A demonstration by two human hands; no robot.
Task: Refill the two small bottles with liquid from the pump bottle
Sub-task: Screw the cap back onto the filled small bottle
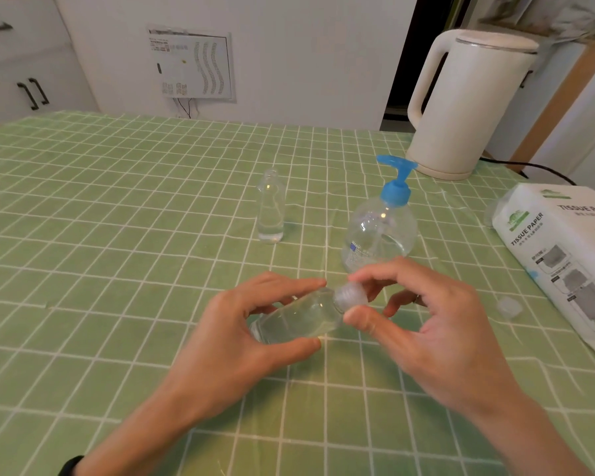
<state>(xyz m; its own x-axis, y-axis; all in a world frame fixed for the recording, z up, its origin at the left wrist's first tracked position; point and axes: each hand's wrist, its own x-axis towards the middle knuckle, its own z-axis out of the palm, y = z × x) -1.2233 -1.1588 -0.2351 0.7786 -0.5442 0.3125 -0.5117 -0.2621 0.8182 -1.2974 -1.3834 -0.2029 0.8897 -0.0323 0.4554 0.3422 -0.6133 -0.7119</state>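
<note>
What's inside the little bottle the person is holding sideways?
Clear liquid shows through the held bottle. The right hand pinches its cap, so the opening is hidden, and the left hand grips the body, covering part of it.

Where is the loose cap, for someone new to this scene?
Find the white tissue paper pack at the right edge. Just left of it, on the green cloth, lies a small clear cap; unlike the other cap, it sits on no bottle.
</note>
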